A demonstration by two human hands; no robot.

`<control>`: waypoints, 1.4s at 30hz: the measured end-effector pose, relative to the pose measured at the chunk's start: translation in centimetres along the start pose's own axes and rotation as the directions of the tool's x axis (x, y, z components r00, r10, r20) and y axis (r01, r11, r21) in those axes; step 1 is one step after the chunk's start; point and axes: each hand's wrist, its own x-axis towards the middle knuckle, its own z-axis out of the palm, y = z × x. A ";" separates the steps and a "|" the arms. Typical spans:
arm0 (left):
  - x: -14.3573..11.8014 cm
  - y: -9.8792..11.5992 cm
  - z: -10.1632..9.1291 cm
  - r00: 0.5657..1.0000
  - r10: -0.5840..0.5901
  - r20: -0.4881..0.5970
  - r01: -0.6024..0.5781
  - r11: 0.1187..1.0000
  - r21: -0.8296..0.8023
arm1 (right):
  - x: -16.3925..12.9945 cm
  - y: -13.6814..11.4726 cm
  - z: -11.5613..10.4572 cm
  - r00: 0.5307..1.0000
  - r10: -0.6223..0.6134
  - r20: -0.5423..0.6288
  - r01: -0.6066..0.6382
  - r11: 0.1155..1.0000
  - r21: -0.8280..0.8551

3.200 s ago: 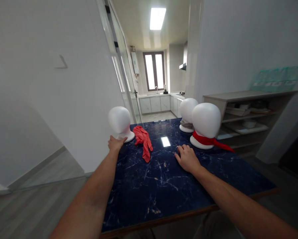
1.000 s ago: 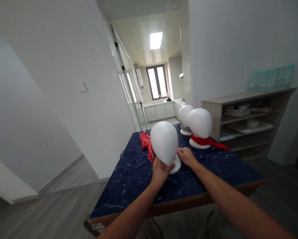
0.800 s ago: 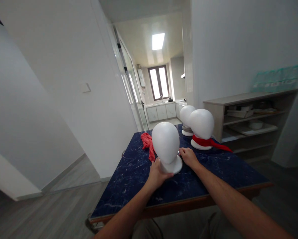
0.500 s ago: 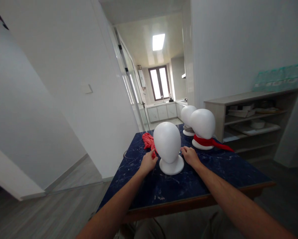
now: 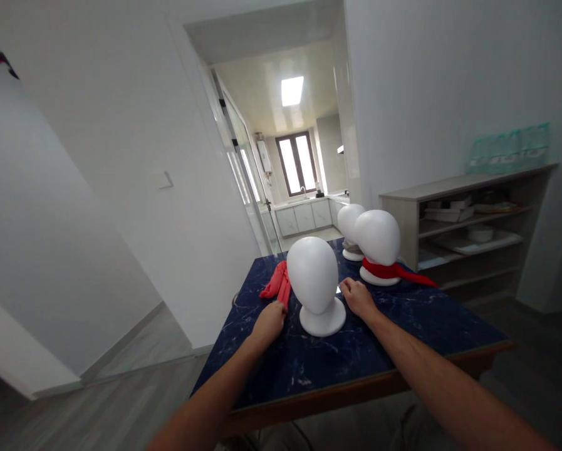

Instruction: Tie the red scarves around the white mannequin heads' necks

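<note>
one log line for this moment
left hand: on red cloth | right hand: beside bare mannequin head | table

Stood upright near the middle of the table (image 5: 403, 326): the nearest mannequin head (image 5: 314, 282). Lay just left of and behind it, partly hidden by it: the loose scarf (image 5: 277, 283). Rested at the near end of that scarf: the left hand (image 5: 268, 321). Rested on the tabletop just right of the nearest head's base: the right hand (image 5: 358, 297). Stood farther back and to the right: a second mannequin head (image 5: 377, 241), with a tied scarf (image 5: 393, 270) about its neck, one end trailing rightward. Stood directly behind that, partly hidden: a third mannequin head (image 5: 347, 227). Stood beyond the table's right side, against the wall: a shelf unit (image 5: 468, 213).
</note>
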 end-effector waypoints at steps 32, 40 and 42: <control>1.7 -8.5 -11.0 0.946 -0.310 -0.099 0.244 0.877 -0.415 | -0.8 -1.3 -0.4 0.997 0.018 -0.071 -0.021 0.999 -0.035; -0.9 -1.7 -21.6 0.917 -0.153 0.367 0.383 0.092 -0.919 | -0.1 -1.6 -4.2 0.899 0.311 -0.307 -0.148 0.878 0.456; -1.8 0.4 -23.5 0.923 -0.083 0.377 0.384 0.105 -0.917 | -0.6 -2.9 -6.5 0.791 0.407 -0.457 -0.065 0.799 0.598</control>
